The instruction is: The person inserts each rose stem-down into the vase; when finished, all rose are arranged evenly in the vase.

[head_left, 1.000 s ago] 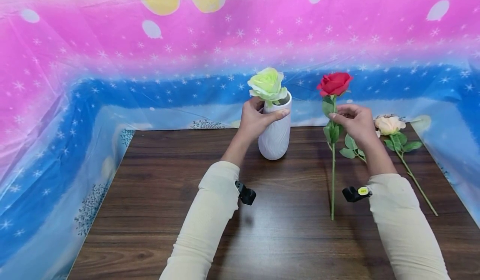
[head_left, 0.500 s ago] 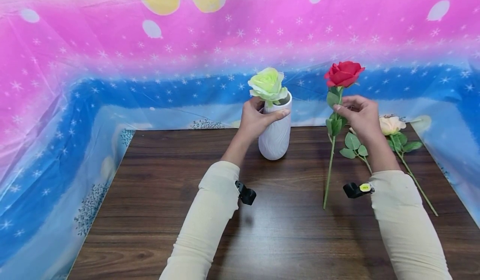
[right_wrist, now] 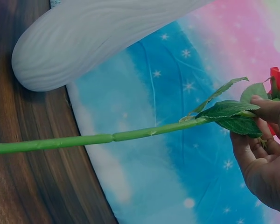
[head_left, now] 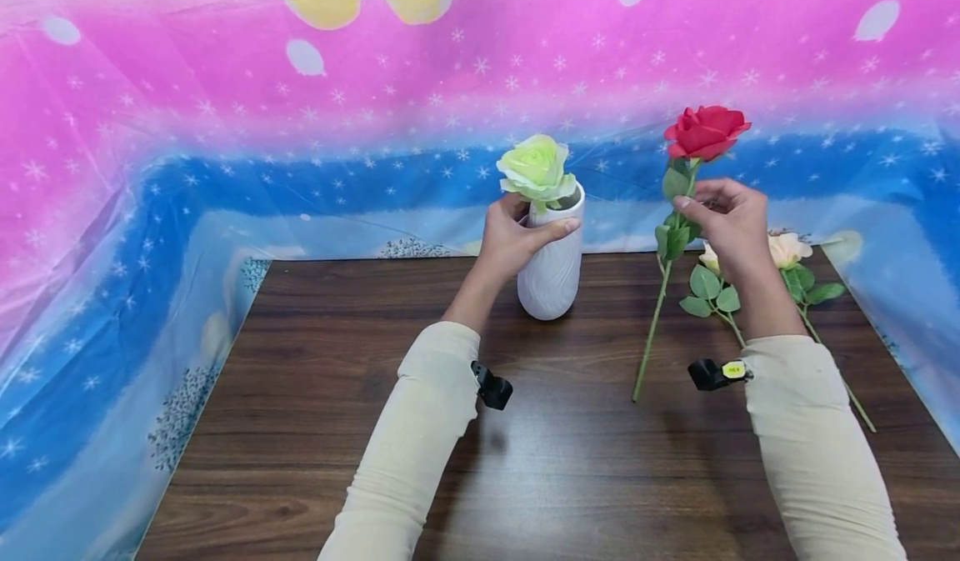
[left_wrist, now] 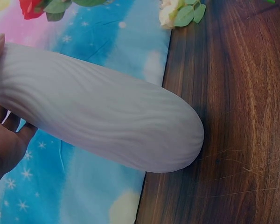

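A white ribbed vase [head_left: 552,269] stands at the table's far middle with a pale green rose [head_left: 536,169] in it. My left hand [head_left: 513,236] grips the vase near its rim; the vase [left_wrist: 98,121] fills the left wrist view. My right hand [head_left: 723,219] pinches the upper stem of a red rose [head_left: 705,130], lifted off the table and tilted, its stem end [head_left: 636,394] hanging just above the wood. In the right wrist view the fingers [right_wrist: 266,109] hold the stem [right_wrist: 107,138] at its leaves.
A peach rose [head_left: 787,248] with leaves lies on the brown wooden table [head_left: 562,461] behind my right hand, its stem running toward the right edge. A pink and blue starred plastic sheet [head_left: 300,127] surrounds the table on the back and sides.
My right hand has lifted the red rose up and to the right, tilting it; its stem end has risen off the table. The left hand and vase have stayed put.
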`<state>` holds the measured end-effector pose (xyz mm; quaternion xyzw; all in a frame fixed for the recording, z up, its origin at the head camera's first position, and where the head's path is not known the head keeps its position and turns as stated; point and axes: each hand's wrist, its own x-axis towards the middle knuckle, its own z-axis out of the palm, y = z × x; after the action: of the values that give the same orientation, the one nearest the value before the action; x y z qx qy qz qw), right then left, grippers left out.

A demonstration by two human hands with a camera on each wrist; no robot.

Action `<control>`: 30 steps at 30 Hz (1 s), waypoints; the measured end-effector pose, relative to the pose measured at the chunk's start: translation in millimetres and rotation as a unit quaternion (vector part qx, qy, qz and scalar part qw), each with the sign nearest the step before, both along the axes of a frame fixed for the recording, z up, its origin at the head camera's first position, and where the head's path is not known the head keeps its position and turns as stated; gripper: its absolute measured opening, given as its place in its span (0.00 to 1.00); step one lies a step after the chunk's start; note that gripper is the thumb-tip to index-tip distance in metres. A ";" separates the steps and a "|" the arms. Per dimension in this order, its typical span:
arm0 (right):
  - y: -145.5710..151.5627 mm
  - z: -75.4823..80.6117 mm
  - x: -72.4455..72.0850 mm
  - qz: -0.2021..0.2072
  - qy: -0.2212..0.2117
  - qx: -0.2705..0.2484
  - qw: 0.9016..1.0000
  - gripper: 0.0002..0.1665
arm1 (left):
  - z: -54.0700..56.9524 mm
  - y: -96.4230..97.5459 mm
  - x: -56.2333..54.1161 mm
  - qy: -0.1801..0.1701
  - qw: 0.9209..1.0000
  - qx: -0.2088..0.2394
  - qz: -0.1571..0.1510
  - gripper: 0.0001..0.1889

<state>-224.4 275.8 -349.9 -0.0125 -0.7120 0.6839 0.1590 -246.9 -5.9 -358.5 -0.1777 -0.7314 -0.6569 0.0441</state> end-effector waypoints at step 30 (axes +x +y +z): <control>0.2 41.7 -2.3 -0.027 0.130 -0.253 0.958 0.10 | 0.6 -0.8 1.0 0.002 1.000 -0.003 -0.005 0.28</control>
<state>-226.7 276.0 -308.2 0.0174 -0.4888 0.8326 0.2600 -245.9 -6.7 -357.9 -0.1827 -0.7325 -0.6545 0.0417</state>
